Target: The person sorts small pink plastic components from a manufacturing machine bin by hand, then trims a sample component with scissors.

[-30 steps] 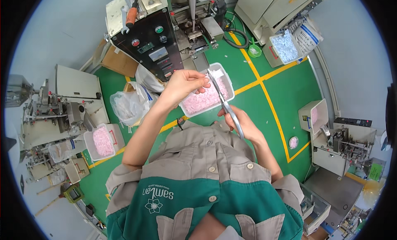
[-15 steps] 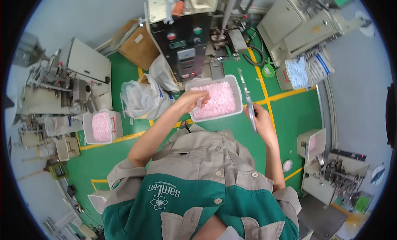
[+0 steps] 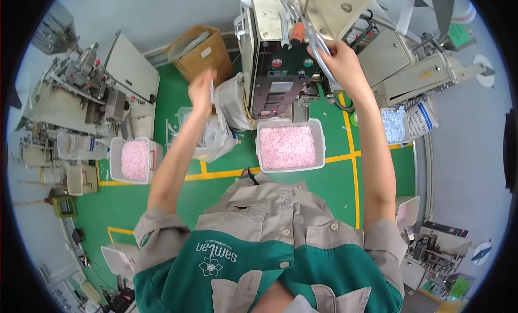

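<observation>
My right hand is closed around a long silver scissor-like tool, held over the right side of the machine's top. A wrench and an orange-handled tool rest on that machine top, just left of it. Out to the left, my left hand is closed beside the brown cardboard box. A small whitish piece shows at its fingers; its kind is unclear. Between my arms, below the machine's chute, sits a white bin full of small pink packets.
The machine's dark control panel faces me. White bags stand on the floor at its left. Another bin of pink packets is further left. Blue packets lie beside a printed sack at the right.
My left hand has left the pink packets and moved up and left toward the cardboard box. My right hand has carried the silver tool from beside the bin up to the machine top.
</observation>
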A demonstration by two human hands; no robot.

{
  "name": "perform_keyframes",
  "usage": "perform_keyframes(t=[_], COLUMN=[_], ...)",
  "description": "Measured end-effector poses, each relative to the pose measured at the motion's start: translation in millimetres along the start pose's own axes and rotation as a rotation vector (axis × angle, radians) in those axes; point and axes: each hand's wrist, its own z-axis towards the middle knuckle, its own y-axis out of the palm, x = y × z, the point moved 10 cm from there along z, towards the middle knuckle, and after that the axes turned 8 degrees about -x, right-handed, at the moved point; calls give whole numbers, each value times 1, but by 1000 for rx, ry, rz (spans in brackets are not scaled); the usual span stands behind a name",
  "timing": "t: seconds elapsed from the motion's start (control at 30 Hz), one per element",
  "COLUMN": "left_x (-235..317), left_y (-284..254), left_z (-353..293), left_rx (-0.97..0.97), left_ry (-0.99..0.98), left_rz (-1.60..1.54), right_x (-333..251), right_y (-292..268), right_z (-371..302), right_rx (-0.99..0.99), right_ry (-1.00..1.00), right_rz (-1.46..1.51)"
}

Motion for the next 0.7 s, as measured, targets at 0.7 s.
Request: perform_keyframes(t=[0.7], left_x=[208], left_y=[216], left_z=[-91], left_rx=[26], left_ry=[713], left_rz=[384], right_x=[-12], right_y=[-38], right_z=[-99], right_rx=[766], right_ry=[-557], right_rz=[-449])
